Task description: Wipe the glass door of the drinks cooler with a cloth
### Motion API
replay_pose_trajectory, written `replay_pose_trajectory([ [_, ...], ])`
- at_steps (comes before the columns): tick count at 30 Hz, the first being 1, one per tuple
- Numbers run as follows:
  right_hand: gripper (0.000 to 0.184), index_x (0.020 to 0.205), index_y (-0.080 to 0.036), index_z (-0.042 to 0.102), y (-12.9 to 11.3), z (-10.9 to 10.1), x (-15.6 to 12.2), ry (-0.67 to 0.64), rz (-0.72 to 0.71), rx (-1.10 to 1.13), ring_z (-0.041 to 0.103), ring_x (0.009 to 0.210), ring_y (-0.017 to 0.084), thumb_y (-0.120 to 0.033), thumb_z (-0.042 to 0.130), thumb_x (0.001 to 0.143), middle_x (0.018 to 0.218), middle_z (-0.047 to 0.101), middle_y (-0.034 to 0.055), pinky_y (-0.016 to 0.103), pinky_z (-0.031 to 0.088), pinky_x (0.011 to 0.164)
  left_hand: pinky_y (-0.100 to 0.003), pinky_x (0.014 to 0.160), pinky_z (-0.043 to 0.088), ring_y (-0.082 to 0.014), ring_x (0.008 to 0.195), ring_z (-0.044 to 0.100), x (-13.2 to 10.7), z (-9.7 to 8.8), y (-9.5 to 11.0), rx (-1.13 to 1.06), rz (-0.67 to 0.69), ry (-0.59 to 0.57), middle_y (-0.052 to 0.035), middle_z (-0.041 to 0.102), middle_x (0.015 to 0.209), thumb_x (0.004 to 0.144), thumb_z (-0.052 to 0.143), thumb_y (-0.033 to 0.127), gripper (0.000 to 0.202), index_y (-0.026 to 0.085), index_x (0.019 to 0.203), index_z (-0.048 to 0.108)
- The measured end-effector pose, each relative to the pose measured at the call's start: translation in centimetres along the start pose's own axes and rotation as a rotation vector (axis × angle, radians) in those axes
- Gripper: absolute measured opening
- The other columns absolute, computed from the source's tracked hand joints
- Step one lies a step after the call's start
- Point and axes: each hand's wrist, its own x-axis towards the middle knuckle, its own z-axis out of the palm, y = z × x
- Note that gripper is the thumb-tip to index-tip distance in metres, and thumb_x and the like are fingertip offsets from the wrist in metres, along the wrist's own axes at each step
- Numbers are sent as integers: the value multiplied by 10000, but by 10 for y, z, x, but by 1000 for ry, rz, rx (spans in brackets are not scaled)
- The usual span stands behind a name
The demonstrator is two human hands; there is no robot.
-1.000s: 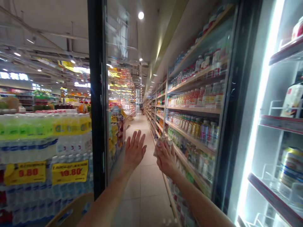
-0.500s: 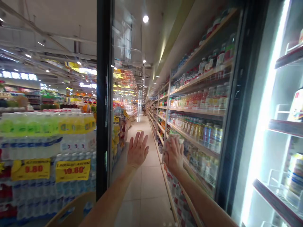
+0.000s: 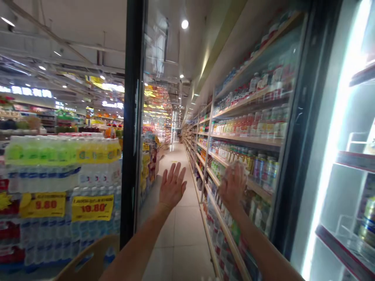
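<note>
My left hand [image 3: 172, 186] lies flat with spread fingers on the glass door [image 3: 187, 230] of an upright cooler, holding nothing. Farther right on the same pane is my right hand [image 3: 233, 189], smeared by motion. Under its fingers sits a pale, crumpled cloth [image 3: 245, 168], pressed to the glass and mostly covered by the hand. A black frame [image 3: 131, 117] borders the pane on the left. Through or mirrored in the glass appear a tiled aisle and long shelves of bottles.
The lit cooler interior [image 3: 328, 171] with wire-fronted shelves [image 3: 342, 249] is at the right. Stacked packs of bottled drinks [image 3: 58, 150] with yellow price signs [image 3: 92, 207] stand at the left. A tan basket-like container with a handle slot [image 3: 96, 249] is at the lower left.
My right hand has slid to the right across the glass with the cloth, away from my left hand. The left hand stays nearly in place; the view has shifted slightly.
</note>
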Motion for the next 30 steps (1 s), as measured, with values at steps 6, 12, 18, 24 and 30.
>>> replay_pose_trajectory([
  [6, 426, 1222, -221, 503, -41, 9, -3, -143, -454, 114, 278, 1328, 234, -225, 465, 798, 1325, 481, 80, 493, 152, 1091, -415, 1105, 159, -205, 1366, 141, 1, 0, -2, 4, 22, 20, -120, 413, 1369, 874, 441, 274, 469, 152, 1323, 384],
  [12, 509, 1322, -169, 404, 58, -8, 19, 39, 128, -43, 233, 1338, 313, -250, 393, 820, 1442, 294, 146, 602, 194, 1029, -415, 1109, 145, -198, 1368, 126, 0, 1, -1, 2, 12, 26, -108, 412, 1371, 878, 430, 284, 470, 159, 1328, 379],
  [18, 525, 1349, -156, 362, 29, -1, 28, 39, 78, -15, 168, 1360, 311, -238, 385, 831, 1443, 286, 159, 586, 219, 1026, -418, 1112, 142, -199, 1364, 147, 0, 2, -1, -15, 8, 34, -98, 370, 1396, 875, 433, 276, 535, 180, 1380, 286],
  [24, 483, 1273, -197, 461, -39, 10, 14, -171, -505, 117, 248, 1339, 245, -216, 465, 790, 1337, 469, 94, 500, 151, 1090, -416, 1110, 146, -201, 1363, 153, 1, 3, -5, -38, 17, 44, -110, 372, 1394, 879, 428, 273, 531, 173, 1380, 285],
  [30, 509, 1313, -171, 417, 40, -2, 45, 28, 68, 0, 224, 1341, 305, -260, 405, 811, 1431, 313, 145, 597, 171, 1040, -415, 1110, 141, -197, 1366, 134, 0, 1, -3, -21, 17, 52, -103, 388, 1386, 877, 427, 265, 533, 172, 1381, 282],
])
